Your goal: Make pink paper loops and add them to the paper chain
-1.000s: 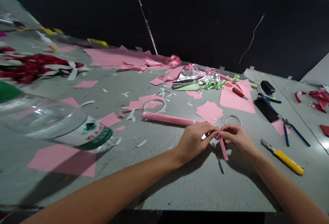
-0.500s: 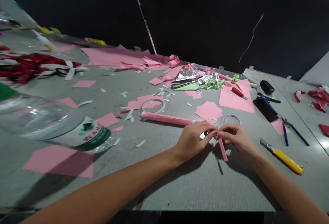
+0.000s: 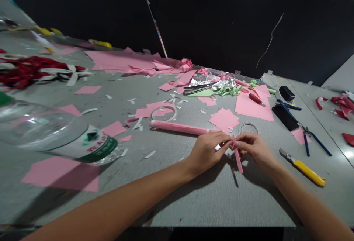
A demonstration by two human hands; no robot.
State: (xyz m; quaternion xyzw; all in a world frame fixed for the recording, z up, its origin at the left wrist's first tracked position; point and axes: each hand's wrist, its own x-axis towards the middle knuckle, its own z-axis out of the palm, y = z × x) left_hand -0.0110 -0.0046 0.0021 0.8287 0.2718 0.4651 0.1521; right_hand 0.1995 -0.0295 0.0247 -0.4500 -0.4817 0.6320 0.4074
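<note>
Between my two hands is a narrow pink paper strip (image 3: 238, 161), its free end hanging down toward the table. My left hand (image 3: 208, 150) pinches its upper part, with the fingertips closed. From the right, my right hand (image 3: 253, 148) grips the same spot between thumb and forefinger. The part under the fingertips is mostly hidden. A pink paper roll (image 3: 179, 127) lies just behind my left hand. Behind my right hand rests a pale ring (image 3: 249, 127), and pink paper pieces (image 3: 224, 119) lie beyond the fingertips.
A large plastic bottle (image 3: 58, 130) lies at the left. On the right are a yellow cutter (image 3: 309, 172), blue-handled pliers (image 3: 306, 137) and a black phone-like object (image 3: 285, 117). Pink sheets (image 3: 121, 61), foil (image 3: 200, 79) and green curled paper (image 3: 229, 90) line the back.
The view has shifted very slightly, so the things on the left sit a little farther left. Both hands keep their hold, and the strip's free end has moved slightly left.
</note>
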